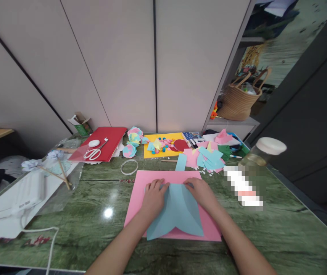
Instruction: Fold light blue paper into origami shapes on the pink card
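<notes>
A light blue sheet of paper (177, 210) lies over a larger pink sheet (136, 202), its near edge rising in the middle. At its upper left, my left hand (154, 196) has curled fingers closed on the paper edge, the fingertips partly hidden. My right hand (202, 191) pinches the upper right corner between thumb and fingers. Just beyond the pink sheet, light blue paper pieces (210, 158) lie in a loose heap with pink ones (191, 157). A roll of clear tape (129, 167) rests on the table to the upper left.
Scissors (93, 153) lie on a red folder (103, 139). Paper flowers (134, 136) and yellow paper (149, 153) with small beads stand along the back. At right is a lidded jar (262, 151); at left, a white glue gun (31, 191) with its cord on the green table (94, 214).
</notes>
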{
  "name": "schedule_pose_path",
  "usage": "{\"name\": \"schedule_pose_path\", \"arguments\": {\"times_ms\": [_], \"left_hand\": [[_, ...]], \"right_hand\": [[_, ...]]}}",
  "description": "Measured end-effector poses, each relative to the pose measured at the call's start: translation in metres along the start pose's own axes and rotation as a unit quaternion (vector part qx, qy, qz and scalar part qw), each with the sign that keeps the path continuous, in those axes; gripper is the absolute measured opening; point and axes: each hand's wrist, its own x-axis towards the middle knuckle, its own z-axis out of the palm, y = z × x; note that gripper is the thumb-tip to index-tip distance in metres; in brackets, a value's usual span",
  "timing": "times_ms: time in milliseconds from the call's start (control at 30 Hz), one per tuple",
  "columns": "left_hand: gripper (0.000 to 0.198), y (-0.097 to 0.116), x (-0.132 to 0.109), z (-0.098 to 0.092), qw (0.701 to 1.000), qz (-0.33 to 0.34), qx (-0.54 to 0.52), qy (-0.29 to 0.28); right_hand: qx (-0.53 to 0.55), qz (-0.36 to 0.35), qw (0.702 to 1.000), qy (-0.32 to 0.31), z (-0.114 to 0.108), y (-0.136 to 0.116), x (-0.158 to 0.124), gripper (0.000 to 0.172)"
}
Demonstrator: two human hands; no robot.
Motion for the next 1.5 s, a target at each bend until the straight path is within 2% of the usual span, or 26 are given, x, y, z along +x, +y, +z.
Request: {"name": "schedule_pose_path", "arguments": {"times_ms": [867,1133,1300,1400,1500], "left_hand": [[0.042,0.001,0.0,-0.002,1.0,0.0,0.017,-0.004],[0.042,0.002,0.0,-0.001,1.0,-0.002,0.016,-0.001],[0.049,-0.002,-0.001,-0.005,1.0,-0.009,0.001,0.019],[0.044,-0.003,-0.001,-0.008,0.999,-0.014,-0.014,0.03],[0.04,-0.001,-0.002,-0.009,0.999,0.012,-0.035,0.017]], "right_hand": [[-0.022,0.021,0.999,-0.033,-0.008,-0.011,-0.003,0.023],[-0.019,0.012,0.999,-0.025,-0.005,-0.006,-0.002,0.021],[-0.019,0.015,1.0,-0.003,-0.005,0.0,-0.001,0.023],[-0.024,0.031,0.999,0.02,-0.006,0.003,0.001,0.027],[-0.032,0.045,0.998,0.035,-0.005,0.005,0.003,0.028]]}}
